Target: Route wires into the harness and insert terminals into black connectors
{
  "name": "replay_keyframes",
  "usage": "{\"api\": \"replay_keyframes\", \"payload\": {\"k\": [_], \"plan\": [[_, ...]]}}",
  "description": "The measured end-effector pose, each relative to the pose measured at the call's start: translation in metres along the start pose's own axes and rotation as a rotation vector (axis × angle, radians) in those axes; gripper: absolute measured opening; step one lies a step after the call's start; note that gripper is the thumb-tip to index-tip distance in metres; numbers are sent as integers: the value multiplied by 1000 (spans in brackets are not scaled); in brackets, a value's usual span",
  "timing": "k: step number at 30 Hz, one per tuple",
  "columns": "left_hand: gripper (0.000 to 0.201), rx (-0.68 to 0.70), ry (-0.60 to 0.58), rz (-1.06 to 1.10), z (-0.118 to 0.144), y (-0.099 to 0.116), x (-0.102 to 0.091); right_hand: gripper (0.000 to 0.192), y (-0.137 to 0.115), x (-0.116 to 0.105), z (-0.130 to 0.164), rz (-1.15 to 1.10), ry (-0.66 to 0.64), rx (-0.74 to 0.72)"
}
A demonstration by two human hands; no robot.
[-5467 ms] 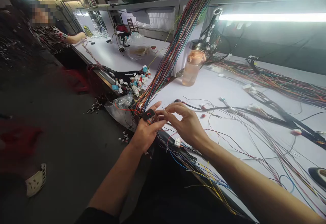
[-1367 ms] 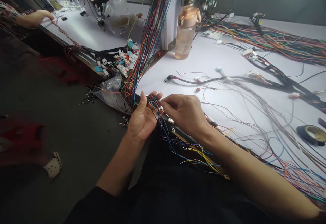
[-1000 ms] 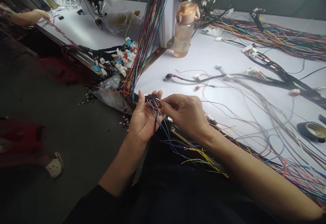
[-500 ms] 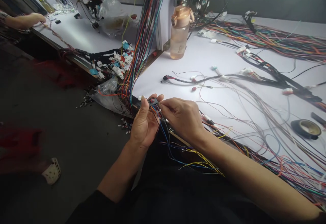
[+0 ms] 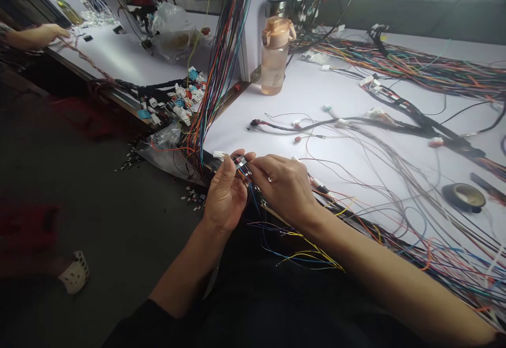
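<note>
1. White workbench (image 5: 340,95) in a wire-harness shop, littered with wiring; both hands work at its near left edge.
2. Left hand (image 5: 225,195): thumb and fingertips pinch a small black connector (image 5: 238,161), held just off the bench edge.
3. Right hand (image 5: 282,184): fingertips pressed together on a thin wire at the connector's back, seemingly mid-insertion.
4. Several coloured wires already run from the connector; loose yellow and blue wire ends (image 5: 312,253) hang below the wrists, so more look left to seat.
5. Hanging wire bundle (image 5: 221,68) just behind, orange-capped water bottle (image 5: 274,55) farther back.
6. Tape roll (image 5: 463,196) far right; a co-worker's hand (image 5: 51,31) far left.
</note>
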State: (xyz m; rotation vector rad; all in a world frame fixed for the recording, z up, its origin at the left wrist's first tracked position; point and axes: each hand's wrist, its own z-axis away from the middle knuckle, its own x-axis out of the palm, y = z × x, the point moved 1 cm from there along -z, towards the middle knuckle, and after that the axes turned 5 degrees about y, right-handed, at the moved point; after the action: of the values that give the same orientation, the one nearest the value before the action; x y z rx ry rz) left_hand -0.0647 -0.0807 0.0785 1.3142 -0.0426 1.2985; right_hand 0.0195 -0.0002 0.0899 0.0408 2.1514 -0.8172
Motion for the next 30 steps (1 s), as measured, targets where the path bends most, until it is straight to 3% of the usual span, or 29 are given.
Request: {"api": "replay_keyframes", "payload": {"k": [8, 19, 26, 30], "plan": [[25, -91, 11, 55, -12, 0, -5, 29, 9, -3, -3, 23, -75, 70], [27, -24, -62, -1, -15, -3, -8, 25, 10, -3, -3, -54, -23, 49], [29, 31, -100, 13, -17, -13, -10, 28, 11, 2, -4, -9, -67, 46], [28, -45, -65, 13, -21, -11, -10, 27, 16, -2, -4, -43, -105, 75]]}}
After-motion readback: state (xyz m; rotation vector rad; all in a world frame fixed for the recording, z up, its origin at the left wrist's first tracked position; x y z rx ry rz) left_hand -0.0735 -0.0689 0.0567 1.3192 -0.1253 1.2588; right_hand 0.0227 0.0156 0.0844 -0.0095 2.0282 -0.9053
